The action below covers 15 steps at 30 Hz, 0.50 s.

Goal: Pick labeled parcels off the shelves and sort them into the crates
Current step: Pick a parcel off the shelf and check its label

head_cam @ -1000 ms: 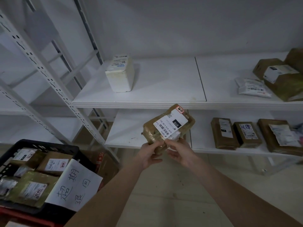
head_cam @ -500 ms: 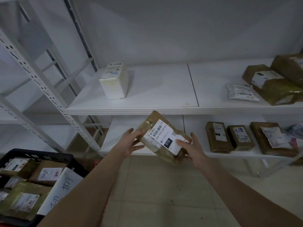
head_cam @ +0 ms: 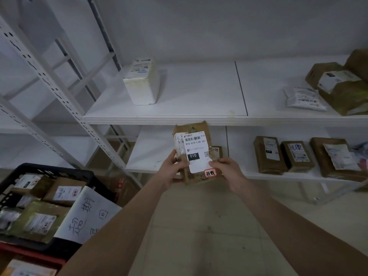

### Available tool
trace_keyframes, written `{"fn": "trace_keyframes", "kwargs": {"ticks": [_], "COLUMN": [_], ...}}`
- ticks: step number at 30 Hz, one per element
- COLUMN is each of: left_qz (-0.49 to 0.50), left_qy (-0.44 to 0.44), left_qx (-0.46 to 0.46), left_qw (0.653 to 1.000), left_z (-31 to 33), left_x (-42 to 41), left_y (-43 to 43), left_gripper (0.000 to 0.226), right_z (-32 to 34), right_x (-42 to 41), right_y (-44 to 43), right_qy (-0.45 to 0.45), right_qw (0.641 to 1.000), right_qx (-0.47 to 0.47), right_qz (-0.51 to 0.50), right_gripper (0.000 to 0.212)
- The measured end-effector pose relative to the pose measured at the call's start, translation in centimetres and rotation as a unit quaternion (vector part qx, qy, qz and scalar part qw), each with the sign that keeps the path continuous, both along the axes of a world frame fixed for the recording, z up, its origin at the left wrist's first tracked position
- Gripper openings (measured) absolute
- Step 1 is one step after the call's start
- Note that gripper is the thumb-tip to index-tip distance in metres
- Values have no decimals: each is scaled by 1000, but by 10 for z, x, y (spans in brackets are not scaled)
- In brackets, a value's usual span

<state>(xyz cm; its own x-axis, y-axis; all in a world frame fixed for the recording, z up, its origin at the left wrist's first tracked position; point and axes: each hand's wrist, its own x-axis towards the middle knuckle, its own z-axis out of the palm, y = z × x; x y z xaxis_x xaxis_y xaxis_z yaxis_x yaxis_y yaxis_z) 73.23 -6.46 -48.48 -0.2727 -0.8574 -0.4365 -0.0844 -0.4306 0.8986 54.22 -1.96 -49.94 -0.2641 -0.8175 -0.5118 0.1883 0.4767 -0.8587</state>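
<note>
A brown parcel (head_cam: 192,127) with a white shipping label marked 010 and a small red-edged sticker is held upright in front of the lower shelf. My left hand (head_cam: 172,168) grips its lower left edge, thumb on the front. My right hand (head_cam: 229,169) holds its lower right corner, fingers on the label. A black crate (head_cam: 49,172) at the lower left holds several labeled parcels and a handwritten paper sign (head_cam: 87,214).
A white foam box (head_cam: 142,84) stands on the upper shelf (head_cam: 199,118). Brown parcels (head_cam: 338,86) and a white mailer (head_cam: 303,98) lie at its right end. Three brown parcels (head_cam: 268,156) sit on the lower shelf. A red crate edge (head_cam: 29,253) shows under the black one.
I have turned the parcel from tilted to upright, label facing me. Both hands shifted to its lower corners. The view has swung slightly, showing more of the black crate.
</note>
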Motion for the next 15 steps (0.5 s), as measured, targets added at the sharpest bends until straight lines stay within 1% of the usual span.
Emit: {"fn": "trace_keyframes", "kwargs": {"ticks": [3, 5, 9, 15], "left_qz": [-6, -4, 14, 17], "left_qy": [-14, -27, -41, -20], "left_qx": [1, -14, -36, -17], "left_qw": [1000, 1000, 998, 1000], "left_z": [-4, -6, -9, -13], "left_x": [3, 4, 8, 14], "left_y": [1, 2, 5, 13], "left_gripper": [65, 63, 57, 58], "right_z": [3, 6, 9, 11], "right_x": [4, 6, 9, 16], "right_y": [-1, -1, -4, -9], "right_qy": [6, 12, 5, 14], "right_qw": [999, 999, 998, 997], "right_qx": [-16, -16, -2, 3], "right_qz": [39, 49, 58, 76], "right_gripper": [61, 69, 69, 68]}}
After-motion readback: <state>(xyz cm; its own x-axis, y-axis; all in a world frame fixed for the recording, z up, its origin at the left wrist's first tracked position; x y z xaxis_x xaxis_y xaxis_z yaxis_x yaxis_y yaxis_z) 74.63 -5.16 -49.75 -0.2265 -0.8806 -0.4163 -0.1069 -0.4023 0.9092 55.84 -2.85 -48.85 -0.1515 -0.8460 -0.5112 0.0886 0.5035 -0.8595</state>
